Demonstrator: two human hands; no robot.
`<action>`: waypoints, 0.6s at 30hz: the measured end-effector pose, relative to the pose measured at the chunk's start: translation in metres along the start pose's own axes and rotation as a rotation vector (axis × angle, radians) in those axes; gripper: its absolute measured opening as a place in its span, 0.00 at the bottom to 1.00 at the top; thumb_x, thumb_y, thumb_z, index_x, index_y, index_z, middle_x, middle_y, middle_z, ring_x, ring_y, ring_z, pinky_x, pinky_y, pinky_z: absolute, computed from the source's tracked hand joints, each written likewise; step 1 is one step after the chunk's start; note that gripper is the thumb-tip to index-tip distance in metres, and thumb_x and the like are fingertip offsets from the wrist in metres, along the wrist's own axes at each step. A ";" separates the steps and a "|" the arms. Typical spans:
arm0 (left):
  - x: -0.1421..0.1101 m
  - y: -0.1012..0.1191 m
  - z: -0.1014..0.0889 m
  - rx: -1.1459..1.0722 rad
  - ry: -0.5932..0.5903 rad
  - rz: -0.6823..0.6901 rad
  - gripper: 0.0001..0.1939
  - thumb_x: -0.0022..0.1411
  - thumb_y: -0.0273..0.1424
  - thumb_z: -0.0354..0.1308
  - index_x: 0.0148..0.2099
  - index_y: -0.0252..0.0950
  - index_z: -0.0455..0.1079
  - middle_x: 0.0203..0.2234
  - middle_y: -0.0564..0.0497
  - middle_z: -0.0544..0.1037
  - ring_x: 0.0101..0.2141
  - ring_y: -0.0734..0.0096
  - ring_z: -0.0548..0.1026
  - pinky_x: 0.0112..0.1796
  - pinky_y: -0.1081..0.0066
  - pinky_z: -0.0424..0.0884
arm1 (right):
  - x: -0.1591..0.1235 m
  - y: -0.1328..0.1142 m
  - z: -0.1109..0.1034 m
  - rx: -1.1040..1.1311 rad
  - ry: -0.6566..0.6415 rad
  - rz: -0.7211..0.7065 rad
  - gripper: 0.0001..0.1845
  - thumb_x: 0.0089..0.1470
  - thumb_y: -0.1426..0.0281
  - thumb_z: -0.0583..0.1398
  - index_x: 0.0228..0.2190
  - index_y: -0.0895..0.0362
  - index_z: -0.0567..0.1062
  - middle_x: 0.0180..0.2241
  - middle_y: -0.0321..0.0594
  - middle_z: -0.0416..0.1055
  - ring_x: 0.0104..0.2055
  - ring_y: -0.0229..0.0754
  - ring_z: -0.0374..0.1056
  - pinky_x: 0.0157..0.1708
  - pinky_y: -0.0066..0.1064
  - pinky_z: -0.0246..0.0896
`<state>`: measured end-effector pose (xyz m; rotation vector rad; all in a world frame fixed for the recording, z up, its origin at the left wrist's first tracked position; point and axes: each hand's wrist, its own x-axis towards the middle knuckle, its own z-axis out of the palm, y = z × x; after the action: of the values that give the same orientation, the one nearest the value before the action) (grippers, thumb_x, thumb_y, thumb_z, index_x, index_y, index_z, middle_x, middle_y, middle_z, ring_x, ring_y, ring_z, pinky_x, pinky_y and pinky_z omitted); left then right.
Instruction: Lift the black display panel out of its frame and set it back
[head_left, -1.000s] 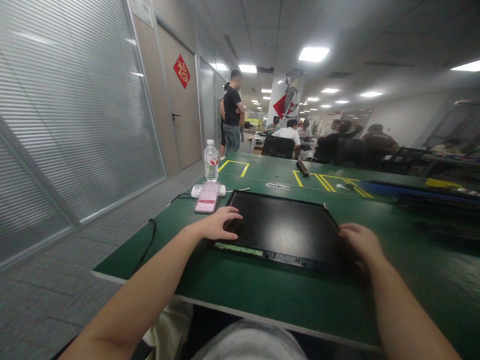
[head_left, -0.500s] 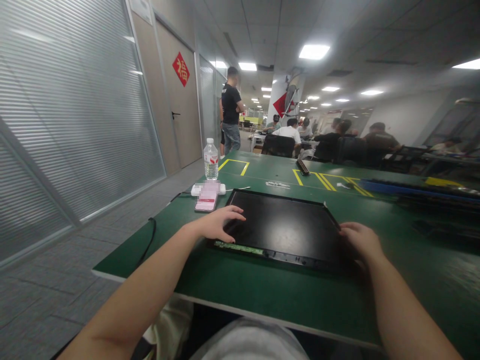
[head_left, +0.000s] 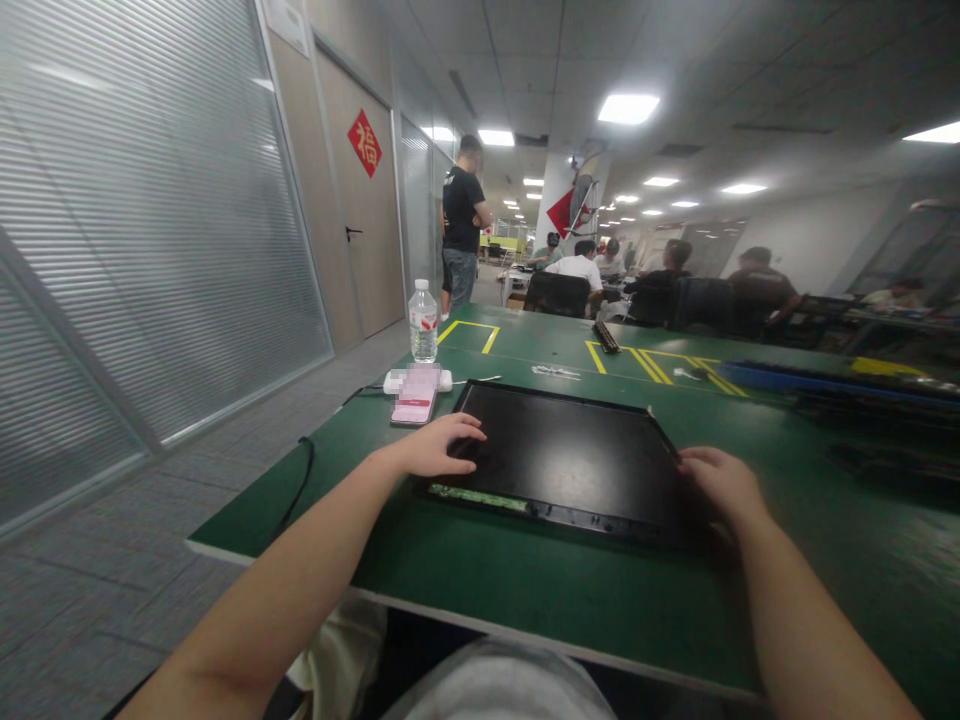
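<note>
A black display panel [head_left: 566,455] lies flat on the green table in front of me, screen side up. A green circuit strip [head_left: 480,497] shows along the left part of its near edge. My left hand [head_left: 442,446] rests at the panel's left edge, fingers and thumb apart over the screen's corner area. At the opposite side my right hand [head_left: 724,485] has its thumb and fingers closed on the right edge. The undersides of the right fingers are hidden.
A phone [head_left: 415,398] and a white power strip [head_left: 394,380] lie left of the panel, with a water bottle [head_left: 424,325] behind. Beyond are small white pieces [head_left: 555,372], a dark ridged bar [head_left: 606,337] and yellow tape marks. A black cable [head_left: 304,475] hangs at the left table edge.
My left thumb dipped toward the circuit strip half a second ago and is now back up. My right hand and the panel have stayed in place.
</note>
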<state>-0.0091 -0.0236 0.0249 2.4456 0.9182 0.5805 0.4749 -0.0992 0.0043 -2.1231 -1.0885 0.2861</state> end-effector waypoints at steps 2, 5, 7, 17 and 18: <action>0.002 -0.005 0.002 0.067 0.084 -0.061 0.21 0.56 0.39 0.64 0.52 0.40 0.78 0.57 0.42 0.73 0.58 0.50 0.71 0.60 0.57 0.65 | -0.003 -0.003 -0.001 -0.005 -0.004 0.019 0.13 0.42 0.67 0.61 0.32 0.53 0.82 0.29 0.42 0.78 0.36 0.49 0.73 0.38 0.38 0.66; 0.005 -0.014 0.005 0.170 0.204 -0.171 0.19 0.58 0.37 0.60 0.50 0.37 0.79 0.54 0.39 0.73 0.56 0.48 0.72 0.60 0.55 0.65 | -0.006 -0.007 -0.002 -0.021 0.002 0.011 0.12 0.43 0.68 0.61 0.31 0.53 0.82 0.31 0.42 0.79 0.37 0.49 0.73 0.39 0.37 0.65; 0.006 -0.018 0.007 0.196 0.242 -0.236 0.18 0.57 0.35 0.59 0.48 0.36 0.80 0.52 0.38 0.75 0.55 0.47 0.72 0.60 0.54 0.65 | -0.007 -0.007 -0.002 -0.032 0.006 -0.006 0.12 0.43 0.68 0.61 0.31 0.53 0.82 0.32 0.42 0.79 0.38 0.49 0.73 0.40 0.37 0.65; 0.012 -0.016 0.010 0.363 0.165 -0.313 0.20 0.60 0.20 0.49 0.46 0.32 0.80 0.48 0.37 0.80 0.51 0.52 0.76 0.56 0.58 0.69 | 0.004 0.004 0.004 -0.049 -0.001 -0.027 0.14 0.44 0.70 0.62 0.36 0.54 0.83 0.32 0.41 0.80 0.34 0.45 0.72 0.36 0.34 0.63; 0.012 -0.016 0.010 0.370 0.157 -0.316 0.21 0.60 0.19 0.49 0.46 0.31 0.80 0.48 0.37 0.80 0.51 0.53 0.76 0.56 0.59 0.69 | 0.005 0.006 0.005 -0.041 0.000 -0.033 0.14 0.44 0.70 0.63 0.36 0.54 0.83 0.31 0.41 0.80 0.33 0.45 0.72 0.34 0.34 0.62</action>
<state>-0.0031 -0.0074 0.0104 2.5132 1.5630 0.5311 0.4796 -0.0947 -0.0032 -2.1391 -1.1368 0.2497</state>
